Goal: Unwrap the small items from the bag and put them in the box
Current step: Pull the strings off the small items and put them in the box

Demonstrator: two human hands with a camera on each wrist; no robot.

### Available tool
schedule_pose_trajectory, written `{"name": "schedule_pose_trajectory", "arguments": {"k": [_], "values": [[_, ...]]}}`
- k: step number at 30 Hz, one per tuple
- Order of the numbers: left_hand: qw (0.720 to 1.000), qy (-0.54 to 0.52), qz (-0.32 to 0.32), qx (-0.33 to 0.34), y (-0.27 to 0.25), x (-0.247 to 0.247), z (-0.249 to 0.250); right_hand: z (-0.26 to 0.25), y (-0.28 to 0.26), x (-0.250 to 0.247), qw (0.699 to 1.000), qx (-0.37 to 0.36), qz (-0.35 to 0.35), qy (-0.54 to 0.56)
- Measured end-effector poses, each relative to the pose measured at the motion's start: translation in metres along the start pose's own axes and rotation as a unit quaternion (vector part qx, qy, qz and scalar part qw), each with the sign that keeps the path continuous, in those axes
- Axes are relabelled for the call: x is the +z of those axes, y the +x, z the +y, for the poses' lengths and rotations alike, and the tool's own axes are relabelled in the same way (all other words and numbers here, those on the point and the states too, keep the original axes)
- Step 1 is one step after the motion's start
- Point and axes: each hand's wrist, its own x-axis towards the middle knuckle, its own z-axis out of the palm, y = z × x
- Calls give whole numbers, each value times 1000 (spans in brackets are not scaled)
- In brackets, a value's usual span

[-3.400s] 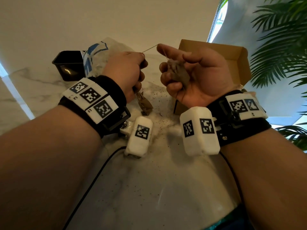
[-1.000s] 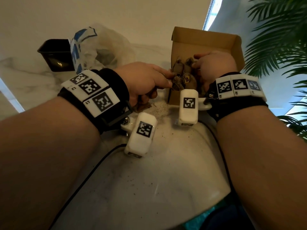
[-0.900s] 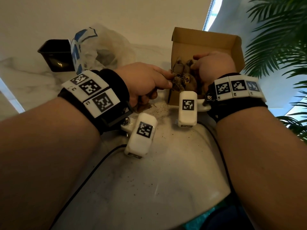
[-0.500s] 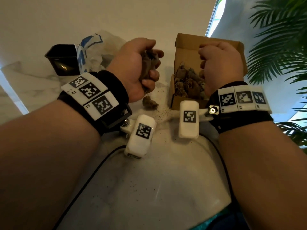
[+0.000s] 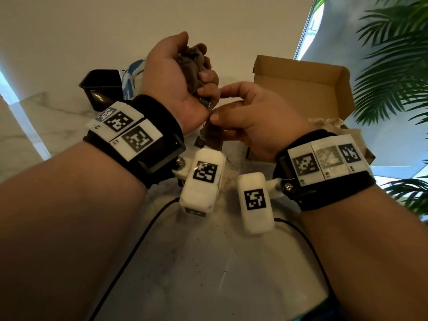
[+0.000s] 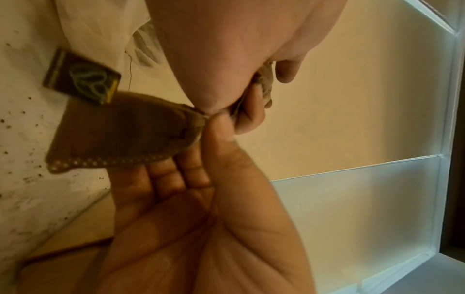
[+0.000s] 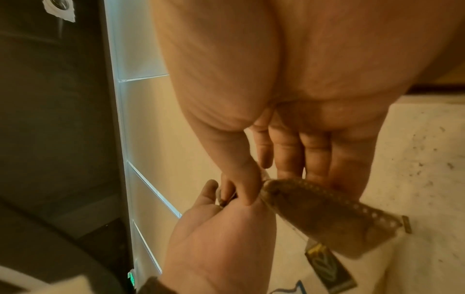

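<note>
Two hands meet mid-frame: left hand clutches a bunch of tea bags; right hand pinches one tea bag free. Next, probably untangle its string and drop it in the box, upper right.

You're in a home or lobby-like room: marble table, palm beside it, frosted window panels.

left hand fisted, raised; right hand apparently pinching, thumb-forefinger.
</note>
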Motion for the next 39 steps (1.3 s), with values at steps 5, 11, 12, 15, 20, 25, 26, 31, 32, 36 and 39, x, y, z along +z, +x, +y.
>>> {"name": "schedule_pose_trajectory", "arguments": {"k": [5, 11, 12, 15, 20, 25, 26, 31, 32, 36, 39], "values": [[1000, -7, 16, 6, 1, 0, 1, 0, -2, 3, 998, 33, -6, -45], [996, 12, 91, 17, 4, -1, 1, -2, -2, 0, 999, 42, 6, 32], [993, 20, 110, 19, 5, -2, 1, -4, -3, -2, 998, 43, 7, 47], [988, 54, 145, 6, 8, -4, -1, -6, -2, -6, 995, 40, 32, 88], [985, 75, 157, -8, 5, -2, -6, -7, -1, -9, 984, 26, 50, 169], [977, 118, 172, -38, 7, -7, -9, -11, 0, -16, 962, -7, 94, 257], [975, 134, 172, -44, 7, -8, -10, -11, 0, -18, 957, -14, 101, 272], [963, 186, 178, -77, 5, -8, -13, -11, 1, -22, 932, -53, 121, 338], [960, 202, 174, -88, 5, -9, -13, -12, 1, -23, 925, -60, 124, 353], [936, 297, 135, -136, 4, -11, -16, -15, 1, -27, 897, -81, 137, 413], [918, 342, 120, -161, 1, -10, -20, -14, 2, -30, 883, -98, 151, 434]]}}
